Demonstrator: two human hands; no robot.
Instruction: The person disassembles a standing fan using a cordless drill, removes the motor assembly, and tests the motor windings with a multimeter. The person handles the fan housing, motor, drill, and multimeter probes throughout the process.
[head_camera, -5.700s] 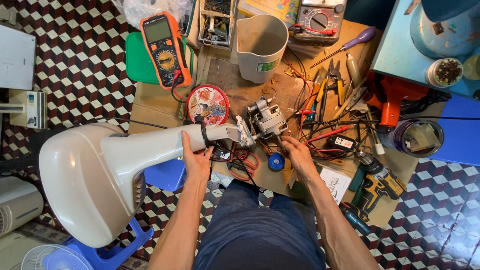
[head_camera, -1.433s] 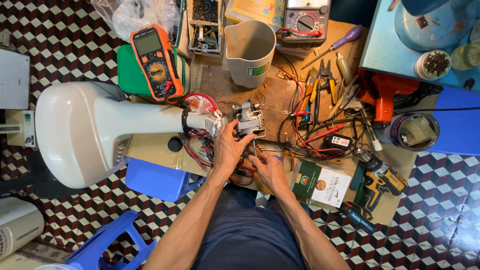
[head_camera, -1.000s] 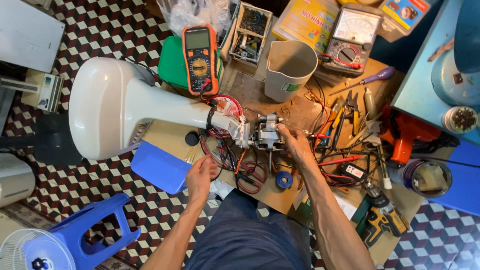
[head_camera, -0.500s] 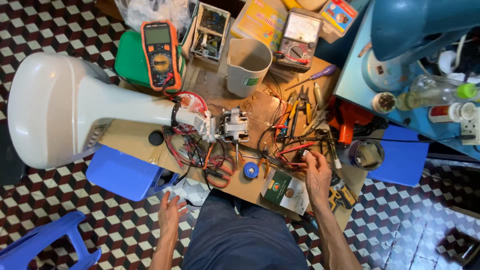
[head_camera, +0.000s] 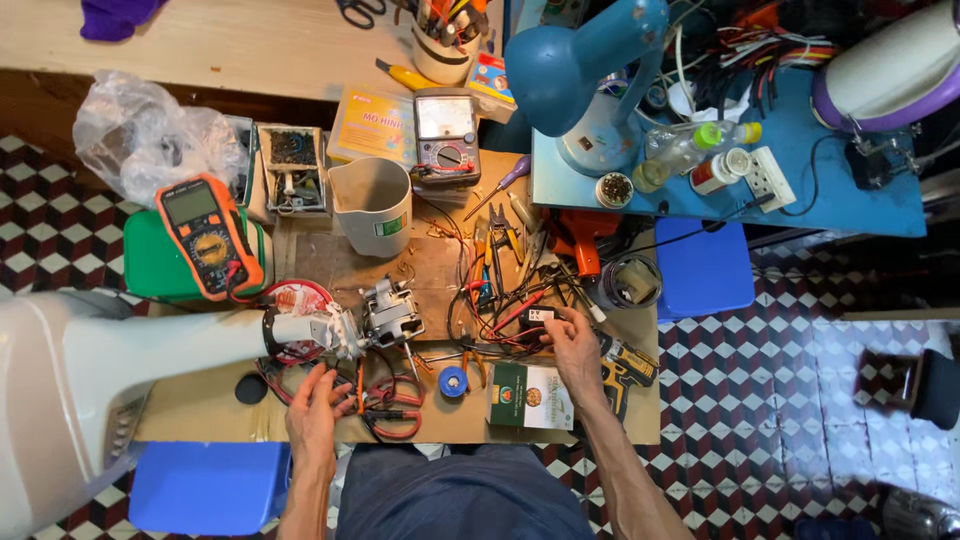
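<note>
Left hand (head_camera: 315, 415) is resting fingers spread on the board, gripping nothing, touching the red and black wires (head_camera: 385, 405) just below the motor (head_camera: 390, 312). Motor is lying mid-board: bare metal block, wiring exposed, stuck on the end of the white fan body (head_camera: 110, 370). Right hand (head_camera: 575, 350) is curling over a small black part (head_camera: 537, 318); can't tell if it's pinching.

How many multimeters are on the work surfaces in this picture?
2. An orange digital multimeter lies on the green box at the left; a grey analog multimeter lies behind the beige jug. Clutter may hide others.
</note>
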